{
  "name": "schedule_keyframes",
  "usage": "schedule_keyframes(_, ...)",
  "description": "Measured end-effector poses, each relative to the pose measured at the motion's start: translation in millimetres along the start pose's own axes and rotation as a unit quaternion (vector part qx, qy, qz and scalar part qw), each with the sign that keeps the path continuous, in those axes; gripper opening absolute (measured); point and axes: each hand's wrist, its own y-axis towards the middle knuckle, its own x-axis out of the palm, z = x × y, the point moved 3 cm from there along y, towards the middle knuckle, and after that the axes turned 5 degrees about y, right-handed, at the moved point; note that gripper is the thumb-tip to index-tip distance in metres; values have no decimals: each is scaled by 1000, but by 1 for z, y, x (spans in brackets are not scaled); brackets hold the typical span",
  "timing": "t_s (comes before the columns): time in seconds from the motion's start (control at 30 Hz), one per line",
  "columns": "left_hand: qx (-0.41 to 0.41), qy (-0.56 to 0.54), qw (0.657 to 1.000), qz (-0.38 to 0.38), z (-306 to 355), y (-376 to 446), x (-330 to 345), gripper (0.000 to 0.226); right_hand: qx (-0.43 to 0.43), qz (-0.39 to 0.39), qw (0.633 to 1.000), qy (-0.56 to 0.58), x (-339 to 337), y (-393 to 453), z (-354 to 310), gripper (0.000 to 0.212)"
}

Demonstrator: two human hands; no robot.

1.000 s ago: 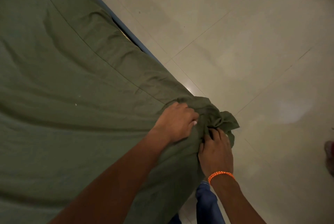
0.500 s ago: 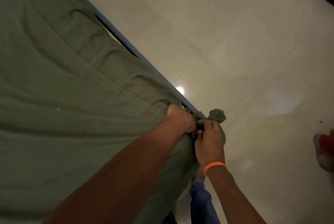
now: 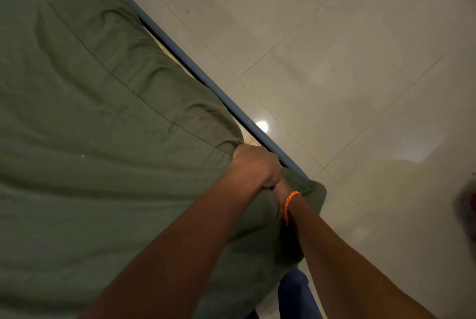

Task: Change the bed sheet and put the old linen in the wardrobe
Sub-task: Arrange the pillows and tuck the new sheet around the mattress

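An olive green bed sheet [image 3: 98, 117] covers the mattress and fills the left half of the view. My left hand [image 3: 257, 166] is clenched on the sheet at the mattress corner, next to the blue bed frame rail [image 3: 195, 71]. My right hand [image 3: 279, 188], with an orange braided band at the wrist, is pushed down under the corner; its fingers are hidden beneath my left hand and the sheet. A bunch of green sheet [image 3: 313, 195] hangs off the corner beside that wrist.
Glossy beige floor tiles [image 3: 334, 61] spread to the right of the bed, with a lamp reflection near the rail. A blurred reddish thing [image 3: 467, 202] lies at the right edge. My blue trouser leg [image 3: 296, 295] stands by the corner.
The knotted sheet corner that stuck out has gone down beside the mattress. My right hand has slid under the corner, and my left hand has closed over it. The view shifted left.
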Motion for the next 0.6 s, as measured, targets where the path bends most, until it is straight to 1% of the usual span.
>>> schedule_keyframes(0.03, -12, -16, 1000, -7, -1, -1, -1, 34, -37, 46, 998, -7, -5, 1, -2, 27)
schedule_keyframes(0.07, -5, -7, 1000, -9, 2, 1, 0, 36, -89, 91, 991, -32, -12, 0, -6, 26)
schedule_keyframes(0.1, 5, 2, 1000, -29, 6, 1, 2, 40, -134, 125, 982, -38, -20, -4, -11, 27)
schedule_keyframes(0.17, 7, 24, 998, -59, 16, 0, -3, 45, -213, 187, 958, -36, -39, -25, -14, 28)
schedule_keyframes(0.23, 7, 25, 998, -52, 23, 5, 1, 46, -261, 268, 927, -30, -57, -50, 1, 28)
schedule_keyframes(0.27, 7, 30, 998, -53, 27, 8, 7, 46, -262, 326, 908, -33, -68, -60, 15, 28)
schedule_keyframes(0.3, 6, 32, 998, -55, 31, 10, 12, 47, -245, 390, 887, -32, -78, -69, 33, 27)
schedule_keyframes(0.33, 10, 36, 999, -39, 36, 11, 16, 48, -209, 439, 874, -6, -88, -73, 55, 24)
schedule_keyframes(0.37, 14, 29, 999, -16, 41, 12, 20, 47, -161, 448, 878, 43, -91, -78, 73, 25)
schedule_keyframes(0.4, 20, 10, 1000, 16, 47, 11, 22, 43, -104, 404, 901, 120, -88, -76, 90, 38)
schedule_keyframes(0.43, 41, -9, 998, 46, 57, 7, 24, 37, -56, 328, 919, 209, -81, -74, 111, 55)
schedule_keyframes(0.47, 60, -22, 995, 70, 64, 3, 28, 31, -14, 242, 925, 294, -69, -70, 125, 66)
schedule_keyframes(0.5, 74, -18, 994, 75, 71, -2, 33, 27, 13, 161, 916, 367, -57, -65, 141, 74)
schedule_keyframes(0.53, 79, 4, 995, 69, 75, -8, 36, 26, 27, 117, 898, 423, -49, -63, 147, 82)
schedule_keyframes(0.57, 77, 33, 995, 55, 77, -11, 37, 27, 41, 112, 882, 456, -45, -57, 150, 88)
schedule_keyframes(0.6, 74, 56, 995, 40, 78, -13, 38, 31, 42, 141, 884, 443, -39, -59, 144, 85)
